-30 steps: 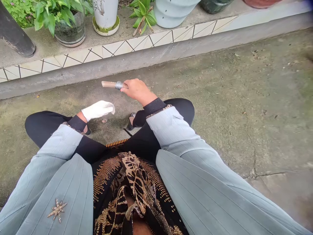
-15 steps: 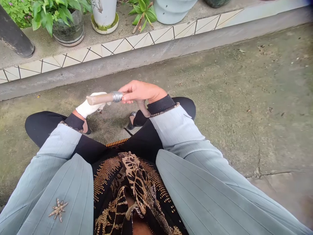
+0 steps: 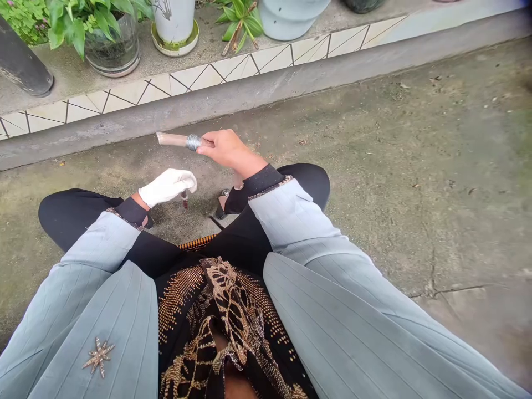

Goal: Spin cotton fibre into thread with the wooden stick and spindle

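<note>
right hand (image 3: 226, 149) is closed around a tan tube (image 3: 174, 139), its fingers just behind a narrow band of silver wire (image 3: 193, 142). the tube is held in the air, free end pointing left in view. left hand (image 3: 166, 187), in a white glove (image 3: 177, 180), is bunched and apart from the tube; it shows nothing held, but the hold is hard to tell. a small dark stub (image 3: 184, 198) with a reddish tip stands just below it. wire covers only that band; the rest of the tube shows bare. ahead, a concrete curb (image 3: 249, 88) rises before a tiled ledge (image 3: 166, 91) with potted plants (image 3: 112, 47). open concrete ground (image 3: 374, 138) spreads right; black-trousered knees (image 3: 303, 180) close in below.
</note>
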`<state>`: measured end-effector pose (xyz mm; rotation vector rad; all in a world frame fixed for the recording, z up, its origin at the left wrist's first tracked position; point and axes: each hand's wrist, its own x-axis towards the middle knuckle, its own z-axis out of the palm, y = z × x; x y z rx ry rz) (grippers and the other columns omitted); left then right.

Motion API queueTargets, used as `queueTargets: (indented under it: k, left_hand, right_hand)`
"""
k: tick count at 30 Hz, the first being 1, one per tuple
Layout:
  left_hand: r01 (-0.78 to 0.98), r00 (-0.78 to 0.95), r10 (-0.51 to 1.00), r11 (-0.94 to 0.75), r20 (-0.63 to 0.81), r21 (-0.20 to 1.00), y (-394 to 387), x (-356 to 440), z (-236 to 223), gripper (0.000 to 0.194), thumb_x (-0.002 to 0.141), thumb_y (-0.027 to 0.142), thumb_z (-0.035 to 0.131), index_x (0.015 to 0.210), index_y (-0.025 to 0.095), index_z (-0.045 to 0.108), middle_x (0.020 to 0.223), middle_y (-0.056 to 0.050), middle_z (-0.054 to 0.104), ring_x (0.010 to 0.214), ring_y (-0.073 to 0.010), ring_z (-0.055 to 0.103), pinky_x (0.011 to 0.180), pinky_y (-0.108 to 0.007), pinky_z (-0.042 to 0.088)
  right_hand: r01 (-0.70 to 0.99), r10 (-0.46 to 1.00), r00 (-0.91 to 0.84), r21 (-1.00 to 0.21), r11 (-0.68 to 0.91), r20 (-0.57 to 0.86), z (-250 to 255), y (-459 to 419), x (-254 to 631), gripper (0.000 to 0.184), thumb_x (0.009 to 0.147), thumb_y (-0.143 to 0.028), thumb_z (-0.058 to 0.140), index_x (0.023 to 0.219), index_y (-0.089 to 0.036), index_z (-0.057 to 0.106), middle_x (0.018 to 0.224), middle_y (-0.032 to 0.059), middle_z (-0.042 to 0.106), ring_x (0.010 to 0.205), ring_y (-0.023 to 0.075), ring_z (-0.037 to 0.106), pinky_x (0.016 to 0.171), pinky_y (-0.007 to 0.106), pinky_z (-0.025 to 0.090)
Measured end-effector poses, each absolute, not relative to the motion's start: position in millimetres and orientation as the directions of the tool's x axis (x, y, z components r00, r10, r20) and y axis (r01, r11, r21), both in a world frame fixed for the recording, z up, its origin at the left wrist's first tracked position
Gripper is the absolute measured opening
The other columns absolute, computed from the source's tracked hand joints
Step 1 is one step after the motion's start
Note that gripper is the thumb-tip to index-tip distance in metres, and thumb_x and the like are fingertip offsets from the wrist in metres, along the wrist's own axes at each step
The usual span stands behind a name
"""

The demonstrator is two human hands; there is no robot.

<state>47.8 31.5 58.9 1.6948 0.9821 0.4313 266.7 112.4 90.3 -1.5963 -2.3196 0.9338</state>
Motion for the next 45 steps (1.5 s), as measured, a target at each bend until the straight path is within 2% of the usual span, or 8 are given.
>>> queueTargets:
  k: [9,14,18,23,27,36,41,45]
  left_hand:
    - [0.443,0.627,0.748,-0.114,-0.217,0.889,31.7,43.5,55.0,0.03,0.096,0.036,0.055,0.082,0.017,0.071,0.072,-0.003,0.072,0.058,-0.0135,0.063,0.064,-0.026,0.051]
    - [0.541,0.674,0.713,-0.301,-0.191,0.785,39.2,37.0,68.3,0.026,0.092,0.035,0.056,0.075,0.019,0.068,0.067,0.0,0.068,0.061,-0.0139,0.058,0.064,-0.026,0.045]
    - [0.459,0.676,0.718,-0.234,-0.166,0.857,45.0,30.7,65.8,0.029,0.093,0.041,0.061,0.079,0.018,0.068,0.072,-0.001,0.069,0.066,-0.0144,0.059,0.068,-0.027,0.049]
    - [0.148,0.535,0.824,0.128,-0.188,0.981,41.7,34.4,46.2,0.051,0.094,0.068,0.068,0.085,0.017,0.066,0.059,0.003,0.052,0.051,-0.01,0.043,0.056,-0.027,0.051]
    - [0.181,0.492,0.836,0.177,-0.245,0.967,35.2,43.9,49.5,0.044,0.095,0.059,0.07,0.084,0.017,0.066,0.061,0.002,0.053,0.05,-0.0084,0.041,0.05,-0.022,0.045]
    - [0.339,0.546,0.8,0.059,-0.247,0.939,31.7,53.8,64.7,0.025,0.09,0.038,0.061,0.079,0.016,0.067,0.067,-0.003,0.06,0.055,-0.0107,0.047,0.047,-0.021,0.043]
    - [0.525,0.521,0.812,-0.063,-0.263,0.849,34.7,48.9,59.6,0.028,0.093,0.035,0.052,0.077,0.018,0.067,0.064,-0.001,0.059,0.055,-0.0129,0.051,0.055,-0.024,0.045]
    - [0.66,0.559,0.807,-0.294,-0.191,0.692,42.1,40.6,56.8,0.027,0.092,0.034,0.054,0.074,0.019,0.068,0.067,-0.001,0.065,0.06,-0.015,0.054,0.064,-0.028,0.043]
  right_hand:
    - [0.831,0.727,-0.554,-0.308,0.463,-0.405,95.9,103.7,257.1,0.027,0.104,-0.035,0.064,0.114,-0.015,0.08,0.103,0.0128,0.077,0.093,0.0241,0.065,0.076,0.033,0.037]
    - [0.771,0.261,-0.607,-0.476,0.424,-0.751,95.4,106.0,261.5,0.017,0.098,-0.028,0.072,0.092,-0.013,0.077,0.076,0.0017,0.068,0.069,0.0136,0.057,0.071,0.03,0.039]
    - [0.595,-0.02,-0.795,-0.786,0.169,-0.606,98.2,109.4,274.6,0.038,0.09,-0.051,0.083,0.088,-0.014,0.074,0.071,-0.0026,0.064,0.063,0.0093,0.053,0.067,0.027,0.043]
    - [0.159,0.471,-0.868,-0.987,-0.036,-0.157,105.4,117.7,297.9,0.057,0.083,-0.069,0.086,0.087,-0.015,0.067,0.076,0.0006,0.065,0.064,0.0091,0.05,0.06,0.025,0.042]
    - [0.179,0.761,-0.626,-0.981,-0.072,-0.17,103.9,120.1,299.3,0.047,0.094,-0.06,0.079,0.081,-0.018,0.062,0.072,0.0018,0.061,0.065,0.012,0.05,0.059,0.026,0.043]
    - [0.558,0.787,-0.51,-0.83,-0.006,-0.348,94.6,119.0,275.5,0.033,0.097,-0.05,0.073,0.09,-0.018,0.067,0.069,0.0025,0.061,0.067,0.0149,0.052,0.064,0.028,0.043]
    - [0.815,0.793,-0.476,-0.53,0.235,-0.381,97.7,116.7,270.8,0.028,0.102,-0.037,0.064,0.104,-0.012,0.076,0.085,0.0095,0.07,0.078,0.0194,0.056,0.071,0.033,0.039]
    - [0.811,0.587,-0.585,-0.396,0.431,-0.559,96.9,111.7,264.4,0.022,0.101,-0.031,0.066,0.1,-0.013,0.078,0.084,0.0071,0.069,0.077,0.0172,0.055,0.07,0.032,0.035]
